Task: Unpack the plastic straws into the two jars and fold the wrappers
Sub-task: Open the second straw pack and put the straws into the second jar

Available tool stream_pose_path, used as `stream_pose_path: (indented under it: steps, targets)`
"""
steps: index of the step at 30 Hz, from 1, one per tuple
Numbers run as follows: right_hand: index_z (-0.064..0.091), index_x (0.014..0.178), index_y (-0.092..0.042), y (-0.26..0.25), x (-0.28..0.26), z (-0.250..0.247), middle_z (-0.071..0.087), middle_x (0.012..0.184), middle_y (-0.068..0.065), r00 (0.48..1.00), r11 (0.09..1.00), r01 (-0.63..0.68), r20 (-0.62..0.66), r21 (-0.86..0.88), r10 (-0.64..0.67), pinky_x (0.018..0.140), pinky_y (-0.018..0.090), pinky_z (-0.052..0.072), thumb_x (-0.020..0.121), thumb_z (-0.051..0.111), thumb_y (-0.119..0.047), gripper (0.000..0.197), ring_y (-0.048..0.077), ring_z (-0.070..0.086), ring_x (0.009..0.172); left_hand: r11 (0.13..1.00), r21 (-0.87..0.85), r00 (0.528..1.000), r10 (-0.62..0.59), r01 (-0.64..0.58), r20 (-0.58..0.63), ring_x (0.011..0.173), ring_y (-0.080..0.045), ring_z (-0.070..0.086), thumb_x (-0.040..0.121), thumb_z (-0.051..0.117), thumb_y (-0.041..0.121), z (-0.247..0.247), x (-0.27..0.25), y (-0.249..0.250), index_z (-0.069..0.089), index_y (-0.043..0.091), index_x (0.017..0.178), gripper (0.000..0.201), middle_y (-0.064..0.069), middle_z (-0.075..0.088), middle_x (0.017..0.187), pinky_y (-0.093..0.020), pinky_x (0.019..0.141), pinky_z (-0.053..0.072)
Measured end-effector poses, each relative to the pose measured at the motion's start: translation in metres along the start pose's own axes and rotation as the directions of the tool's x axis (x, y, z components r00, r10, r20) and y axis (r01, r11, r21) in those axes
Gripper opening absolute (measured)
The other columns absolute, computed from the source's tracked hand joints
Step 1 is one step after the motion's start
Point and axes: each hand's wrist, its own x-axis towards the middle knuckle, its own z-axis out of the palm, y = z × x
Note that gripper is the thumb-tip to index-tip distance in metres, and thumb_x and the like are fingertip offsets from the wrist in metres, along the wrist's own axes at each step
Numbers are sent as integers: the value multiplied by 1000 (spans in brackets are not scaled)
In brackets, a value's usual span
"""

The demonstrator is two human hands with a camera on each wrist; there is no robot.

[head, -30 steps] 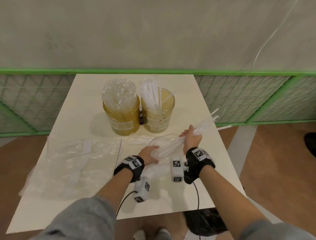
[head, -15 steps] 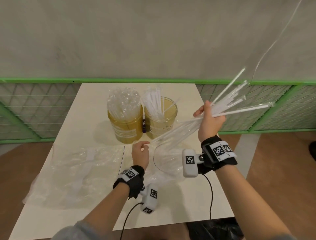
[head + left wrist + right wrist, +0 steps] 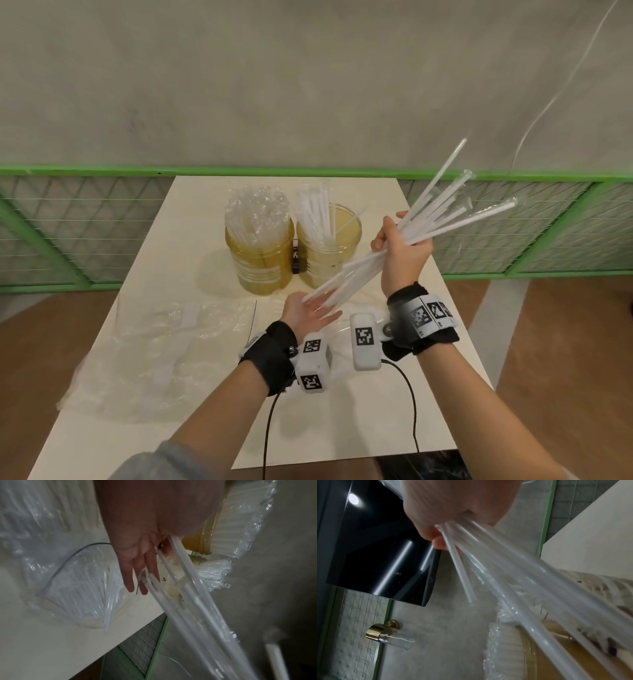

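above a cream worktop (image 3: 376, 428), the right hand (image 3: 402, 251) clenches a fanned bundle of white plastic straws (image 3: 445, 212) near its middle, the upper ends splaying toward the wall while the lower ends rest against the flat, relaxed palm of the left hand (image 3: 308, 310). the straws look thin, light and smooth, stiff enough to hold a line but likely to slide past one another; a firm grip around the bundle's waist, with the ends squared against the palm, seems the safest hold. two amber, ribbed jars stand side by side behind: the left jar (image 3: 262, 265) is crammed with straws in crinkled film, the right jar (image 3: 325, 253) holds a looser cluster. a limp, glossy clear wrapper (image 3: 164, 342) lies unfolded on the worktop's left.
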Motion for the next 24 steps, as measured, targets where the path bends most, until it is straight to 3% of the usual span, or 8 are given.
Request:
stream_pose_path:
  steps: [3, 6, 10, 14, 16, 18, 21, 24]
  targets:
    - [52, 76, -15, 7, -11, 3, 54, 43, -3, 1000, 999, 5, 24, -46, -3, 56, 29, 48, 84, 58, 5, 22, 15, 51, 42, 1000, -8, 995, -25, 26, 94, 91, -40, 62, 92, 24, 8, 11, -4, -4, 54, -7, 108, 37, -23, 62, 99, -47, 87, 45]
    - [54, 77, -13, 20, -23, 3, 54, 44, -1, 995, 995, -30, 91, -94, 39, 61, 36, 50, 86, 54, 4, 19, 19, 54, 45, 998, 1, 975, -58, 60, 214, 79, -39, 69, 98, 24, 14, 23, -9, 0, 53, -4, 115, 38, -26, 69, 90, -48, 75, 57]
    - [51, 81, -12, 25, -19, -3, 49, 46, -1, 985, 994, -92, 141, -51, 98, 50, 27, 46, 90, 46, 7, 21, 18, 48, 42, 984, 110, 966, -158, 138, 204, 86, -41, 67, 96, 29, 19, 18, -10, 7, 52, -5, 115, 38, -27, 66, 97, -46, 76, 57]
    - [54, 81, -11, 22, -23, -6, 51, 46, 0, 956, 988, -36, 282, -148, 77, 53, 28, 46, 86, 53, 8, 20, 17, 48, 42, 959, 169, 950, -258, 229, 176, 92, -46, 61, 97, 29, 41, 9, -11, 12, 43, -1, 126, 54, -32, 59, 106, -51, 75, 53]
    - [54, 81, -13, 20, -26, -6, 54, 48, 1, 935, 978, -1, 346, -210, 75, 57, 27, 49, 84, 58, 8, 22, 17, 53, 45, 944, 220, 947, -281, 245, 156, 85, -43, 64, 93, 32, 55, 8, -17, 16, 47, -3, 122, 66, -30, 58, 106, -44, 62, 59]
    - [54, 84, -16, 20, -28, -6, 59, 58, 5, 923, 964, 24, 377, -264, 80, 65, 29, 53, 80, 64, 7, 25, 19, 60, 54, 942, 271, 959, -243, 197, 146, 77, -36, 68, 90, 39, 58, 7, -19, 18, 52, -3, 115, 67, -24, 62, 99, -35, 53, 58]
    - [52, 91, -18, 21, -27, -5, 61, 68, 13, 893, 940, 42, 434, -339, 117, 69, 24, 53, 76, 69, 7, 34, 19, 64, 65, 917, 376, 967, -205, 135, 152, 48, -18, 60, 86, 45, 59, 7, -21, 21, 60, 2, 97, 61, -12, 65, 74, -18, 39, 48]
    - [49, 98, -20, 19, -22, -7, 61, 70, 7, 880, 927, 51, 455, -373, 135, 68, 21, 52, 72, 72, 8, 44, 16, 64, 67, 875, 471, 971, -197, 113, 133, 38, -8, 48, 80, 52, 56, 6, -19, 24, 60, 6, 89, 52, -6, 63, 68, -11, 30, 37]
